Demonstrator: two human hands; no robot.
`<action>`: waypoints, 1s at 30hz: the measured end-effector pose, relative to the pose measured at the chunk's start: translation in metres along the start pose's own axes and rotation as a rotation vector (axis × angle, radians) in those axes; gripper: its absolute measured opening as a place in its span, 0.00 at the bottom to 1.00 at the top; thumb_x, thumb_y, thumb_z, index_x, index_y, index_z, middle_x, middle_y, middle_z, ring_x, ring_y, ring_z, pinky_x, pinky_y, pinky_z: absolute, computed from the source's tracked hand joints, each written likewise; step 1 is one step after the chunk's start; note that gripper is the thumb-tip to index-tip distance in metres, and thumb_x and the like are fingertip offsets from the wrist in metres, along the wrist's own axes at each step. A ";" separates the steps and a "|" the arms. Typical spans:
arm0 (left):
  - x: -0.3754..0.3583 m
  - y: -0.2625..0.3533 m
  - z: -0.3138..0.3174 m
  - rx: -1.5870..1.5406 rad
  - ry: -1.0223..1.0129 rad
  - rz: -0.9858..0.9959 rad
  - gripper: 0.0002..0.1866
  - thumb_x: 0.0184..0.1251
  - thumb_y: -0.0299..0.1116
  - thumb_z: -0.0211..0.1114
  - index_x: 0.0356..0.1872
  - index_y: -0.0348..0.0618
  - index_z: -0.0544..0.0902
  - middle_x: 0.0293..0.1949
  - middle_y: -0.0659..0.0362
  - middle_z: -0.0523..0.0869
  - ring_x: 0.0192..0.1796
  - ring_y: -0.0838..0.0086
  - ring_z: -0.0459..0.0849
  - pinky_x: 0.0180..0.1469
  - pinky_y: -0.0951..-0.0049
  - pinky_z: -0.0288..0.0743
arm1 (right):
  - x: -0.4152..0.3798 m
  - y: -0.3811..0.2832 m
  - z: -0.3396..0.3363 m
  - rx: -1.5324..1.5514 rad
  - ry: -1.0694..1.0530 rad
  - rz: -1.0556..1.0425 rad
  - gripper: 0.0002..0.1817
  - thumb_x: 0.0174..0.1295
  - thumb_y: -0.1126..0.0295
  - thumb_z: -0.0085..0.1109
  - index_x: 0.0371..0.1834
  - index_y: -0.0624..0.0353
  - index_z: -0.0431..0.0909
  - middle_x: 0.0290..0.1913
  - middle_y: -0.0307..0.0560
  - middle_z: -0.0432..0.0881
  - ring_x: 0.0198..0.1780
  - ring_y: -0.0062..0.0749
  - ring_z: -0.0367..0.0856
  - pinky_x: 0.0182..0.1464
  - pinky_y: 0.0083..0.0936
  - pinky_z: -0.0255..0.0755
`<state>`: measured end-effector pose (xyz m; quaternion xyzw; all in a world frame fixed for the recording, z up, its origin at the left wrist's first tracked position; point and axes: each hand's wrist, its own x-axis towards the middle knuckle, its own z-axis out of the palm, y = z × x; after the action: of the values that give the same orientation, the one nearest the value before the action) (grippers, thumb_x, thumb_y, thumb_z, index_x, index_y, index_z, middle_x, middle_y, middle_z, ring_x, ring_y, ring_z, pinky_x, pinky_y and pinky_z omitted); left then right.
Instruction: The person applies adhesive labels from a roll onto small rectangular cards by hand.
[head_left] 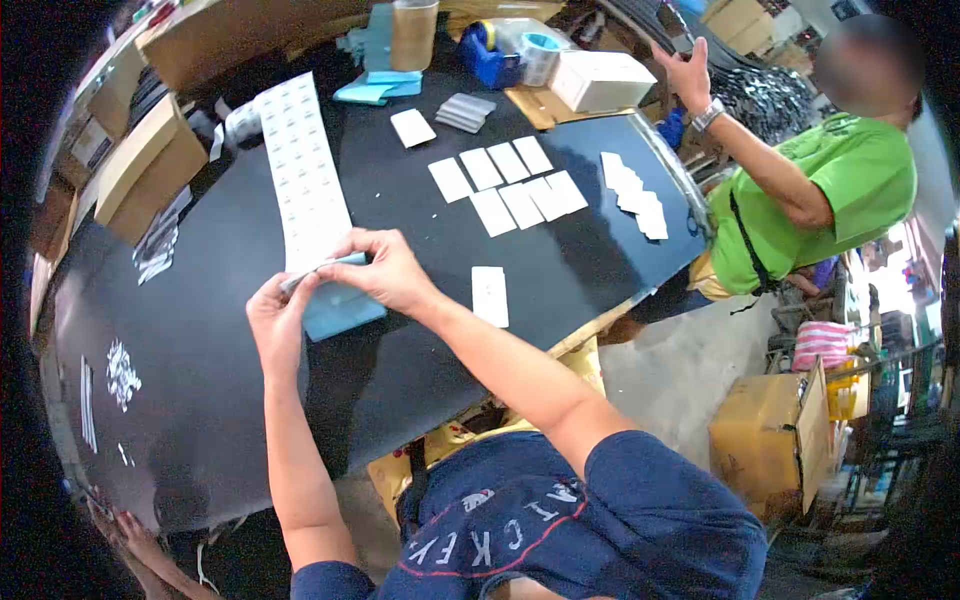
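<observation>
Both hands work at table (200, 400) centre: left hand (278, 318) & right hand (385, 270) pinch a thin blue card (335, 300) by its top edge. Looks light, bendy; grip edges. Label strip (305, 180) lies at 12 o'clock of it.

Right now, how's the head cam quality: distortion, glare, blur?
Head view: strong fisheye, the black table edge bows and the corners vignette black; soft glare streaks on the tabletop near the white cards; both hands, left hand and right hand, are reasonably sharp; bright daylight washes out the right edge.
</observation>
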<state>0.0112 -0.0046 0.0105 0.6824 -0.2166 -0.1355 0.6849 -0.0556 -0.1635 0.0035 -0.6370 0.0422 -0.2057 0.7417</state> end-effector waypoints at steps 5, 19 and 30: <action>0.002 -0.001 -0.004 0.048 0.011 0.012 0.06 0.64 0.28 0.69 0.34 0.35 0.85 0.30 0.68 0.83 0.32 0.88 0.75 0.35 0.84 0.67 | 0.001 0.003 0.005 0.036 0.001 -0.008 0.07 0.54 0.72 0.71 0.32 0.63 0.85 0.32 0.39 0.85 0.36 0.18 0.79 0.40 0.19 0.73; 0.001 0.007 0.001 0.183 0.013 -0.019 0.11 0.64 0.31 0.68 0.40 0.32 0.86 0.33 0.63 0.85 0.35 0.83 0.79 0.38 0.81 0.72 | 0.002 -0.015 -0.004 -0.161 -0.034 0.014 0.07 0.54 0.73 0.72 0.34 0.63 0.87 0.36 0.43 0.86 0.39 0.21 0.82 0.44 0.20 0.75; 0.005 -0.010 -0.002 -0.081 -0.038 0.002 0.09 0.62 0.29 0.71 0.40 0.35 0.87 0.33 0.62 0.89 0.35 0.85 0.82 0.37 0.82 0.76 | 0.006 -0.028 -0.009 -0.328 -0.140 0.034 0.16 0.53 0.70 0.72 0.45 0.60 0.86 0.37 0.37 0.84 0.42 0.19 0.78 0.46 0.19 0.71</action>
<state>0.0176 -0.0059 0.0012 0.6512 -0.2246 -0.1566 0.7078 -0.0600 -0.1766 0.0301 -0.7613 0.0340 -0.1387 0.6325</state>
